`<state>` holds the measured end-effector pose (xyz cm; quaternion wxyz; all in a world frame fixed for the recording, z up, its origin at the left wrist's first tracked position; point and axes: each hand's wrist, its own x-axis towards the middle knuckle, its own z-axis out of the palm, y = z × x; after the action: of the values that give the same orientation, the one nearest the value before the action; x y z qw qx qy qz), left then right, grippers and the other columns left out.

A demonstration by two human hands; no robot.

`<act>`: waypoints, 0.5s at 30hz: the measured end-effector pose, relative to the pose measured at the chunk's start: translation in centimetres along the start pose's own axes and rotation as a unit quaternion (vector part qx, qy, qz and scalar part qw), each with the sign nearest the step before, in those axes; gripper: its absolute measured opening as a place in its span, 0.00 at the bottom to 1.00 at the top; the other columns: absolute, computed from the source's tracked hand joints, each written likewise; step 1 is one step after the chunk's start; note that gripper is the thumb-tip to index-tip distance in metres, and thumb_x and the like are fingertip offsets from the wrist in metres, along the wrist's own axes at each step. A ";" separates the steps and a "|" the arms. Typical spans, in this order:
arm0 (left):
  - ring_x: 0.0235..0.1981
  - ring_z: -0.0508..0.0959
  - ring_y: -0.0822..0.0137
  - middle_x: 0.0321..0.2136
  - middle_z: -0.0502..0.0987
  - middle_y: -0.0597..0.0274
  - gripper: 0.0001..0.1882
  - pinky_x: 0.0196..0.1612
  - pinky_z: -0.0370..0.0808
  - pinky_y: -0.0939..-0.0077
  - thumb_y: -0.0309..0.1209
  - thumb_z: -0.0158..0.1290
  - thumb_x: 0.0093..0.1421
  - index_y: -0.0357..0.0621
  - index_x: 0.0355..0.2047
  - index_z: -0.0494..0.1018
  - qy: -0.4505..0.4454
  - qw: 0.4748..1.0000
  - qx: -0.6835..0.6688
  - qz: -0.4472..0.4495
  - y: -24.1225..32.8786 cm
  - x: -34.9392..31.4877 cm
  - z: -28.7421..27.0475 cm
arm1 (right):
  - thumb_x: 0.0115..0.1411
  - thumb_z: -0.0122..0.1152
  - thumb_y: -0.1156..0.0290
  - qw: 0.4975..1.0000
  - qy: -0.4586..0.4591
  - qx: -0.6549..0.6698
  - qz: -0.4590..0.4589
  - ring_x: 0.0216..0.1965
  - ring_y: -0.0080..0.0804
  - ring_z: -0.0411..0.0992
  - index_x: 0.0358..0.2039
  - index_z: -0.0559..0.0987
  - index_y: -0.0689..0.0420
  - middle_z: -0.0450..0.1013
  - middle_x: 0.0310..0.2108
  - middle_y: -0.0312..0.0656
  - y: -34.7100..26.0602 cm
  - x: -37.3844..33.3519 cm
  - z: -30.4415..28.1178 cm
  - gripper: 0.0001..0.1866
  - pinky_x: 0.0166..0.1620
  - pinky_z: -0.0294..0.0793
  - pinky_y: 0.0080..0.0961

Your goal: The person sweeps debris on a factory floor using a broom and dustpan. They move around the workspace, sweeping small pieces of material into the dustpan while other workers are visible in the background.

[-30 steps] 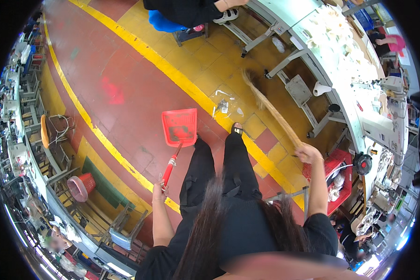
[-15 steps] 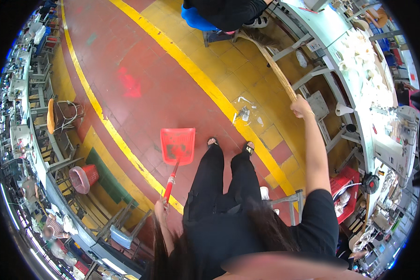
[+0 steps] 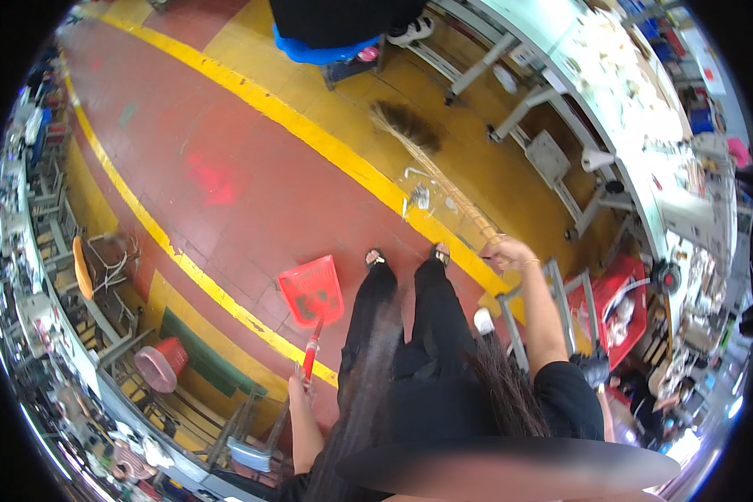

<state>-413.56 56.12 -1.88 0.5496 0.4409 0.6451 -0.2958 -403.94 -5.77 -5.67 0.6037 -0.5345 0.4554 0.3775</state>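
My right hand [image 3: 510,251] is closed round the long pale handle of a broom [image 3: 456,192]. Its dark bristles [image 3: 406,127], a little blurred, are over the yellow tiles, just beyond a small heap of white and grey scraps [image 3: 419,198] by the yellow line. In my left hand [image 3: 299,386] is the upright red handle of a dustpan [image 3: 312,287]. The pan, with dark smudges inside, hangs over or rests on the red floor left of my feet; I cannot tell which. The scraps lie ahead of my feet, apart from the pan.
Ahead, a person in black sits on a blue stool [image 3: 326,52]. Worktables [image 3: 644,192] with legs and pedals line the right side, a red crate [image 3: 619,318] beneath. On the left are an orange-seated chair [image 3: 84,268], a red bin [image 3: 163,364] and more workbenches.
The broom's bristles have come from beside the seated person back toward the scraps, and my right hand has drawn in closer to me. The dustpan has tilted slightly. The whole view has turned a little.
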 end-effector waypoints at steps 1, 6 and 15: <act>0.05 0.57 0.77 0.09 0.57 0.72 0.07 0.06 0.53 0.86 0.33 0.47 0.53 0.49 0.24 0.60 -0.001 1.000 0.017 0.005 0.6 0.8 -0.2 | 0.40 0.53 0.79 0.994 -0.073 0.023 -0.082 0.08 0.18 0.59 0.20 0.66 0.57 0.61 0.11 0.32 0.8 -3.8 -1.5 0.07 0.10 0.59 0.18; 0.05 0.56 0.78 0.09 0.57 0.72 0.08 0.07 0.53 0.87 0.34 0.47 0.52 0.48 0.22 0.60 -0.042 0.995 -0.077 -0.041 4.0 4.9 -0.1 | 0.39 0.57 0.79 0.990 0.136 0.005 -0.021 0.10 0.19 0.59 0.35 0.66 0.58 0.61 0.14 0.32 7.1 -15.3 -2.5 0.19 0.13 0.62 0.19; 0.03 0.58 0.73 0.08 0.62 0.65 0.11 0.05 0.52 0.82 0.39 0.49 0.51 0.49 0.25 0.59 -0.126 0.988 0.092 -0.006 7.4 4.2 5.5 | 0.43 0.53 0.75 0.995 0.055 0.082 0.021 0.10 0.26 0.64 0.31 0.67 0.60 0.64 0.12 0.38 5.8 1.0 1.4 0.12 0.12 0.61 0.22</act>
<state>-404.54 55.63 -6.35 0.5818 0.4446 0.5435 -0.4104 -408.89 -3.57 -8.38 0.6115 -0.4936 0.5286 0.3209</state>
